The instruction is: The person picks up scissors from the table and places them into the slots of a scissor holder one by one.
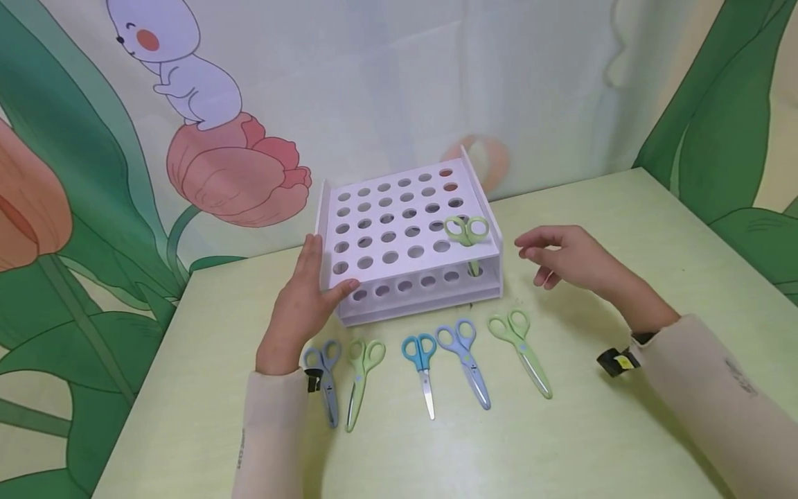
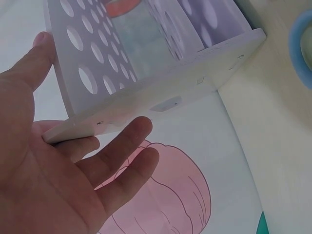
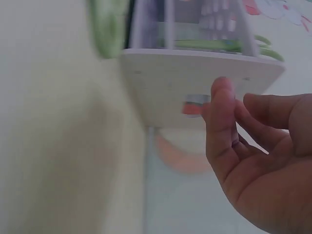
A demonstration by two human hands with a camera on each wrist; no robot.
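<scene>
Beige sleeves [image 1: 717,395] cross the worktop [image 1: 561,450] toward a white rack [image 1: 429,262], gripped at its left by the left hand [image 1: 302,305]; the right hand [image 1: 564,262], loosely curved, hovers just right. Green scissors [image 1: 466,238] stand in the rack's near right corner; five more scissors [image 1: 422,363] lie nearer.

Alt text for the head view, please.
A left hand holds a white rack of round holes, with green scissors slotted in handles-up; the empty right hand hovers to its right. Five more pairs of scissors, blue and green, lie on the table in front.
</scene>
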